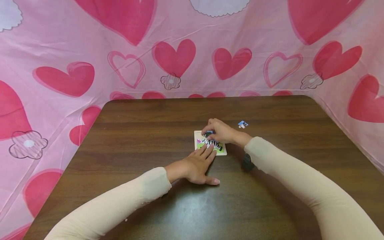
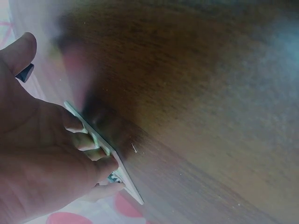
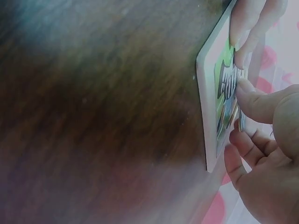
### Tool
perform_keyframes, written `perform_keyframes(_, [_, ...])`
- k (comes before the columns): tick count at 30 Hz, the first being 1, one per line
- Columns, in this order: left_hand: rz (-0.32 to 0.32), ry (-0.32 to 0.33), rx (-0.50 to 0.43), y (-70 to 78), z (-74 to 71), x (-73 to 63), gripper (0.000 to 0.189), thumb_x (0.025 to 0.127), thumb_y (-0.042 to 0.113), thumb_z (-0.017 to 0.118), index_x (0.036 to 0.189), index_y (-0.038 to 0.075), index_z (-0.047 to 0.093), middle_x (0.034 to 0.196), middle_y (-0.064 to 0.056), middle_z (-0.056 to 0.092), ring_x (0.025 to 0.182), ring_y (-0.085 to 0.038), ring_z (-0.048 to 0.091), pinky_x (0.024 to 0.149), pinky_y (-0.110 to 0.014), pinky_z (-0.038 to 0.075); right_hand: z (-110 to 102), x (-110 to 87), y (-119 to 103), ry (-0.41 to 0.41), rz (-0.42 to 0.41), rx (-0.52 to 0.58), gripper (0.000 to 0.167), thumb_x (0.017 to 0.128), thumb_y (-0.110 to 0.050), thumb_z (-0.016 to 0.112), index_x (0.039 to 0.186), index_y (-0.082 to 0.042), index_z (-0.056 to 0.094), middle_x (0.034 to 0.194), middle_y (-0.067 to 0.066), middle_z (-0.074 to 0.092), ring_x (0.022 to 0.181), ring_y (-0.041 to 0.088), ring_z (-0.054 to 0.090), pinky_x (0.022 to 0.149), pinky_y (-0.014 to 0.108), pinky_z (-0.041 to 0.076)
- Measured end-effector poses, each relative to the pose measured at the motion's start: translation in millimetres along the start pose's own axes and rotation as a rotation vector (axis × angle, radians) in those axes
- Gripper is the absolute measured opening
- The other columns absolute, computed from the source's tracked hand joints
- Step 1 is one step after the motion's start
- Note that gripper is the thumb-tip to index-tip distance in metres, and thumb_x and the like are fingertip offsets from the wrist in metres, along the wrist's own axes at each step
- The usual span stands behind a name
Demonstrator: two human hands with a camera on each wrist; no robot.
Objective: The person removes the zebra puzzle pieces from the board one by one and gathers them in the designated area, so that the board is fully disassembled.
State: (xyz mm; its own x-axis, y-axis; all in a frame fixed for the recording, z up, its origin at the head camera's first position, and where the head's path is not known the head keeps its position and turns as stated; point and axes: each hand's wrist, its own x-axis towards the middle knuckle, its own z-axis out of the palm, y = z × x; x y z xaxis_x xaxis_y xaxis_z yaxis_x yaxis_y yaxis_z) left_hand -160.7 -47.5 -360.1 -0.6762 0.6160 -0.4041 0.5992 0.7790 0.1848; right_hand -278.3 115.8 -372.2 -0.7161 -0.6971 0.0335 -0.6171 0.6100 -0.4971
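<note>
A small jigsaw puzzle board (image 1: 222,153) with a zebra picture and a pale rim lies on the table. My left hand (image 1: 198,166) rests its straight fingers on the board's near part, thumb spread out over the table. Over the far part, my right hand (image 1: 221,131) pinches a puzzle piece (image 3: 241,121) between thumb and fingers, tilted against the picture. Its printed face is mostly hidden by my fingers. Off to the right and farther back lies a loose blue, white and black puzzle piece (image 1: 243,124), touched by neither hand.
The dark brown wooden table (image 1: 150,116) has rounded far corners. A pink cloth (image 1: 204,30) with hearts hangs behind it and along both sides. A dark band (image 1: 247,162) sits at my right wrist, below the pale sleeve (image 1: 288,173).
</note>
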Motion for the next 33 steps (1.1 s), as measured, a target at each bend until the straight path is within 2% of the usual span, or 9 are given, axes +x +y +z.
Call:
perform_keyframes(5, [-0.001, 0.000, 0.002, 0.2, 0.7, 1.0, 0.100, 0.086, 0.072, 0.046, 0.156, 0.013, 0.005, 0.162, -0.006, -0.006, 0.147, -0.025, -0.006, 0.118, -0.041, 0.007, -2, -1.0, 3, -0.023, -0.028, -0.005, 0.028, 0.083, -0.003, 0.074, 0.110, -0.008, 0.073, 0.089, 0.009, 0.054, 0.077, 0.021, 0.045, 0.070, 0.033, 0.040])
perform_keyframes(13, [-0.001, 0.004, 0.011, 0.3, 1.7, 2.2, 0.100, 0.086, 0.073, 0.046, 0.156, 0.013, 0.006, 0.162, -0.005, -0.006, 0.147, -0.025, -0.006, 0.118, -0.041, 0.008, -6, -3.1, 6, -0.053, -0.021, -0.008, 0.031, 0.082, -0.002, 0.074, 0.112, -0.010, 0.072, 0.090, 0.008, 0.052, 0.077, 0.021, 0.045, 0.070, 0.033, 0.040])
perform_keyframes(22, [-0.007, -0.013, -0.005, 0.6, 0.8, 2.1, 0.101, 0.086, 0.072, 0.046, 0.156, 0.013, 0.004, 0.162, -0.005, -0.007, 0.147, -0.025, -0.008, 0.118, -0.041, 0.007, -13, -8.5, 12, 0.040, -0.007, 0.042, 0.029, 0.082, -0.006, 0.076, 0.111, -0.009, 0.072, 0.090, 0.005, 0.054, 0.075, 0.019, 0.046, 0.070, 0.033, 0.043])
perform_keyframes(27, [-0.011, -0.008, -0.015, -1.1, 3.8, 5.1, 0.103, 0.085, 0.074, 0.046, 0.156, 0.013, 0.003, 0.162, -0.005, -0.008, 0.147, -0.024, -0.009, 0.118, -0.042, 0.007, -15, -11.6, 16, 0.059, 0.017, 0.062, 0.030, 0.082, -0.008, 0.076, 0.112, -0.009, 0.072, 0.091, 0.006, 0.054, 0.074, 0.019, 0.047, 0.069, 0.033, 0.043])
perform_keyframes(33, [-0.010, -0.008, -0.019, -0.3, 1.5, 2.5, 0.101, 0.085, 0.073, 0.046, 0.156, 0.014, 0.004, 0.162, -0.005, -0.007, 0.147, -0.025, -0.007, 0.118, -0.042, 0.008, -19, -19.6, 24, 0.106, -0.016, 0.067, 0.032, 0.081, -0.003, 0.076, 0.112, -0.005, 0.071, 0.089, 0.008, 0.054, 0.073, 0.020, 0.049, 0.068, 0.033, 0.044])
